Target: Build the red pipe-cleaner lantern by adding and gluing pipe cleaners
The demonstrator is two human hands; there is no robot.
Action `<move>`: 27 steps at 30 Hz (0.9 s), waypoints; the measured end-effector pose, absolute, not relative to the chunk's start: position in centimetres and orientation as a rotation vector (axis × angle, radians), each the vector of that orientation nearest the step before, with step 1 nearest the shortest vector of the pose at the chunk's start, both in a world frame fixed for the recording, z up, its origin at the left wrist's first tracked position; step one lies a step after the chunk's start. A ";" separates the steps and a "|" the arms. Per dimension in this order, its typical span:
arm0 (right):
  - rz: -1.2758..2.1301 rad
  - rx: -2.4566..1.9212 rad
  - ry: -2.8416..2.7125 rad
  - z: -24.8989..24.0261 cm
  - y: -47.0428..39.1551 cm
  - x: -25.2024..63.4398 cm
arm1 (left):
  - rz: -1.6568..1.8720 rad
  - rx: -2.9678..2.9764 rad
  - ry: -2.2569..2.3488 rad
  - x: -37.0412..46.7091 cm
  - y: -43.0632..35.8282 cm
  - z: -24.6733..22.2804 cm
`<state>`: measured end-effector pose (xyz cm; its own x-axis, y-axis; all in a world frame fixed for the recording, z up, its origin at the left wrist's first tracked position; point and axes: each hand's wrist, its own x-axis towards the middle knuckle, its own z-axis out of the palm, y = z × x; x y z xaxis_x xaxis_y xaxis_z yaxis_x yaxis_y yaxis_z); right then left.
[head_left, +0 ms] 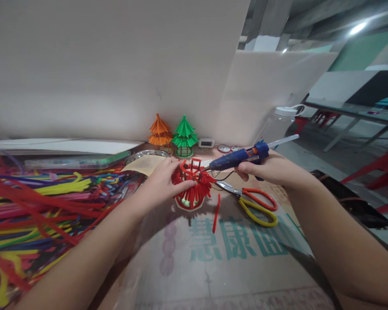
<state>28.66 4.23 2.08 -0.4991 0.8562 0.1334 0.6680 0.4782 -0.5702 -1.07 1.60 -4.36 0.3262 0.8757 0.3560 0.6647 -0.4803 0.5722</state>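
Note:
My left hand grips the left side of a red pipe-cleaner pavilion, thumb across its fringed roof. The pavilion stands on a pale base and has an open red frame on top. In my right hand is a blue hot glue gun, with a clear glue stick poking out of its back. Its nozzle points left at the pavilion's upper frame; whether they touch I cannot tell. Beside the pavilion lie a loose red pipe-cleaner piece and scissors with red and yellow handles.
Orange and green pavilions stand against the wall, near a small digital clock. Many coloured pipe cleaners cover the left side. A metal tray sits behind my left hand. A clear bottle stands at the back right.

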 end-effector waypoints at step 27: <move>0.650 -1.196 -2.234 1.4 4.8 28.3 | 0.909 2.318 1.385 -1.2 1.9 -4.6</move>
